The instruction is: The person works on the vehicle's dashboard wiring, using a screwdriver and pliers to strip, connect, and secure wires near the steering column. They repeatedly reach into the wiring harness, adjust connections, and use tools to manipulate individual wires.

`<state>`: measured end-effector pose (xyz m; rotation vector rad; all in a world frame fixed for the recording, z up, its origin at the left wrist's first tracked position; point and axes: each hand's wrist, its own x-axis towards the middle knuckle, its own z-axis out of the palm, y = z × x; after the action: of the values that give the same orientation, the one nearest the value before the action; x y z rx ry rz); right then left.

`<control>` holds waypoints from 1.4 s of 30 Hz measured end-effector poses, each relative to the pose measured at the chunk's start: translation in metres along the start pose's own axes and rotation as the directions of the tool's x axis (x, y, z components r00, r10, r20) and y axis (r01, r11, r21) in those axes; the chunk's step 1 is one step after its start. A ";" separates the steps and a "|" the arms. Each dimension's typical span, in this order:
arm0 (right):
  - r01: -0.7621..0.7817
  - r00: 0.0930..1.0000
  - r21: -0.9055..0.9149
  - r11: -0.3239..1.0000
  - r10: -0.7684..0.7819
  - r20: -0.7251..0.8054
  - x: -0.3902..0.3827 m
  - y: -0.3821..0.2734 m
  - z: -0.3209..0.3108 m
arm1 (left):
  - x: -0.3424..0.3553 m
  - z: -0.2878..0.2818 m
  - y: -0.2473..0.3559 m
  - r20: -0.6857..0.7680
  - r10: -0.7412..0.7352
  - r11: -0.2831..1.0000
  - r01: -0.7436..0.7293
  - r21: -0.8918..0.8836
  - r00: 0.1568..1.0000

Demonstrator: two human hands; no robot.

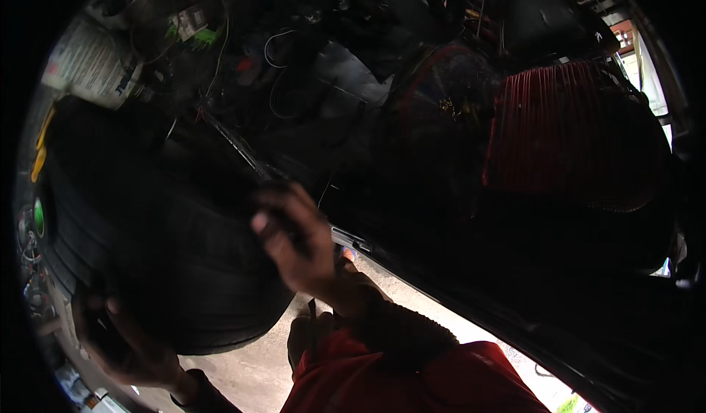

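A large black tyre (pixel 213 266) with a grooved tread fills the dim left side. My left hand (pixel 132 343) is at its near left edge, thumb and fingers set apart and curved against the rubber. Above the tyre's right side is my right hand (pixel 301 240), smeared by motion. Its fingers are bent, with a dark gap between them and the thumb. Whether anything sits in that gap is too dark to make out.
A white printed sack or container (pixel 92 63) stands beyond the tyre. Cables and a crumpled grey sheet (pixel 349 71) lie farther off. At the right is a dark red ribbed surface (pixel 566 133). A long dark edge (pixel 456 295) runs diagonally beside my legs, above pale ground (pixel 250 369).
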<state>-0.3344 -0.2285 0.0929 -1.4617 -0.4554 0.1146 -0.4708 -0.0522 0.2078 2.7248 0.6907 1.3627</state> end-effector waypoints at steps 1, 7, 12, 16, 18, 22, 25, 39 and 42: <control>-0.094 0.991 0.109 0.990 0.103 -0.089 0.013 0.011 -0.005 | 0.000 -0.001 -0.008 0.016 0.008 0.997 -0.007 -0.079 1.000; -0.096 0.816 0.030 0.995 0.096 -0.569 0.064 0.060 -0.067 | -0.005 -0.002 -0.024 0.010 -0.114 0.966 0.113 -0.232 0.993; 0.094 0.594 0.351 0.932 0.231 -0.771 0.121 0.068 -0.172 | 0.006 0.011 0.004 -0.163 -0.093 0.983 0.065 -0.169 0.982; 0.329 0.334 0.422 0.845 0.314 -0.889 0.172 0.039 -0.256 | 0.013 0.012 0.015 -0.111 -0.086 0.991 0.073 -0.115 0.990; 0.374 0.233 0.317 0.872 0.242 -0.942 0.195 0.017 -0.286 | 0.016 0.010 0.017 -0.088 -0.049 0.997 0.044 -0.058 0.995; 0.432 0.144 0.052 0.901 -0.012 -0.989 0.227 -0.025 -0.352 | 0.017 0.009 0.018 -0.047 -0.028 0.999 0.027 -0.016 0.998; 0.120 0.272 -0.356 0.927 -0.376 -0.886 0.268 -0.032 -0.419 | 0.017 0.010 0.021 -0.056 -0.060 0.998 0.061 0.018 0.997; -0.665 0.744 -0.746 0.034 0.121 -0.658 0.297 0.170 -0.479 | 0.017 0.006 0.028 0.060 -0.109 0.968 0.092 0.234 0.992; -0.714 0.665 -0.606 0.351 0.068 -0.744 0.294 0.157 -0.493 | 0.019 0.003 0.030 0.101 -0.086 0.946 0.049 0.321 0.991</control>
<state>0.1441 -0.5662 -0.0135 -2.5340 0.5874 -0.2429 -0.4473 -0.0707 0.2267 2.9558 1.0687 1.1598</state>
